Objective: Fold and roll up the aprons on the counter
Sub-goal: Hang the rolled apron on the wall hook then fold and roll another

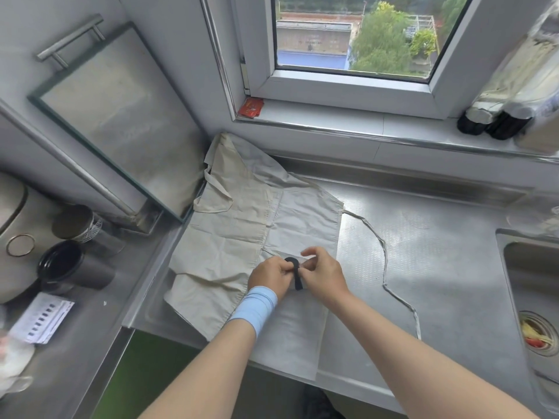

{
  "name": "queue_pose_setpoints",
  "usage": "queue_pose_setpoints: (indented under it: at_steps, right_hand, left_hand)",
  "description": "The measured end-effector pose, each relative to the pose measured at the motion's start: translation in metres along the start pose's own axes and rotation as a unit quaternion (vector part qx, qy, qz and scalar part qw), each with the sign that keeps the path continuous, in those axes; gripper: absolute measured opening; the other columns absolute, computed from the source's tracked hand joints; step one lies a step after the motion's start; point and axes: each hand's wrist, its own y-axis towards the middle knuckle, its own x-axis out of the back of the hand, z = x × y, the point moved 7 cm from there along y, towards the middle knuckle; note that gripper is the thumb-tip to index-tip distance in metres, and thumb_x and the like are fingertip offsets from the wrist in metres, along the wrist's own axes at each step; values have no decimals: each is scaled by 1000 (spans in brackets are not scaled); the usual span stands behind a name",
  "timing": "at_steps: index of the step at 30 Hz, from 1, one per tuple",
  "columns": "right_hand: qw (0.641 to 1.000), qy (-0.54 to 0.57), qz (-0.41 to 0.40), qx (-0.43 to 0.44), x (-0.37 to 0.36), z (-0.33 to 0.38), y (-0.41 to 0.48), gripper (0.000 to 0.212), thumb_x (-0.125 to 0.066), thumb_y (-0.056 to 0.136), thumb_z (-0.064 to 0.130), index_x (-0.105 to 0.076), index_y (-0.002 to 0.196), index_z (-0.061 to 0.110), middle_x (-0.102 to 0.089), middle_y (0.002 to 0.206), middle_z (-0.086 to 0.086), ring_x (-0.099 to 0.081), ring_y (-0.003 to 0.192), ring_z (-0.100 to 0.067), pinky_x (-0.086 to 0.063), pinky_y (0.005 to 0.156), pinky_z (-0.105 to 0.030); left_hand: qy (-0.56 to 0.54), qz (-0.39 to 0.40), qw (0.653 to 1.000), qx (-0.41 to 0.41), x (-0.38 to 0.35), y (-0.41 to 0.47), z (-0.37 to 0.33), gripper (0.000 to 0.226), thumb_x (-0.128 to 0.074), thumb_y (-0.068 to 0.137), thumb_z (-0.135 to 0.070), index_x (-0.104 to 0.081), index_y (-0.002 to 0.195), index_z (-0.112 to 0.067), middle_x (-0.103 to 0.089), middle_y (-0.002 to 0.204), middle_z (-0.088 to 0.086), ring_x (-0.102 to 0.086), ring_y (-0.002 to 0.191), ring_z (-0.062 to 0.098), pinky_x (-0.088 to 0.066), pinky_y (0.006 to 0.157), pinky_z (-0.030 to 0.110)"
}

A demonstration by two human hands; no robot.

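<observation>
While hands [267, 276] pinch band [298, 281], apron [242, 213] reaches counter [438, 252] edge.

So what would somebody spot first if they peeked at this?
Right in the middle, the left hand and right hand pinch a small black looped strap. Under them, wrinkled beige cloth aprons sprawl over the shiny steel counter, and a white-framed window shows green trees at the top.

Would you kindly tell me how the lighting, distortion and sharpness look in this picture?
Head view: soft daylight from the window, no hard shadows; the wide lens bows the windowsill and counter edges; the left hand, right hand and black strap are fairly sharp; the bottom-left corner is blurred.
</observation>
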Motion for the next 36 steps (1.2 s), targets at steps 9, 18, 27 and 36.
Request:
queue_pose_setpoints:
  at_steps: [9, 18, 27, 36]
  right_hand:
    - [997, -9, 47, 62, -10, 9, 3, 9, -64, 89, 21, -60, 95, 27, -67, 69, -1, -63, 67, -16, -48, 65, -26]
    - [983, -129, -4, 131, -8, 13, 6, 30, -56, 78, -1, -74, 96, 14, -57, 96, -7, -53, 91, -23, -45, 81, -32]
    - [994, -62, 15, 85, -13, 9, 13, 9, -62, 88, 7, -59, 83, 13, -59, 76, 5, -57, 75, -16, -39, 68, -25]
    - [994, 17, -10, 110, 1, 54, -6, 10, -59, 94, 16, -56, 84, 17, -66, 75, 7, -59, 72, -5, -41, 63, -17]
  left_hand:
    - [2, -16, 999, -30, 3, 2, -5, 13, -62, 83, -27, -71, 92, -27, -66, 100, -5, -59, 95, 17, -40, 77, 24]
    - [-134, 12, 989, 58, -2, 9, 12, 2, -58, 84, -34, -58, 83, -32, -69, 84, -10, -66, 77, 21, -52, 82, 33]
    - [-113, -46, 993, 6, 14, 7, 16, 36, -77, 77, -23, -62, 110, -21, -44, 108, -1, -51, 92, 12, -38, 90, 15]
    - [-178, 38, 983, 22, 24, -3, 15, 24, -52, 94, -44, -66, 106, -28, -62, 111, -6, -55, 107, 15, -41, 99, 30]
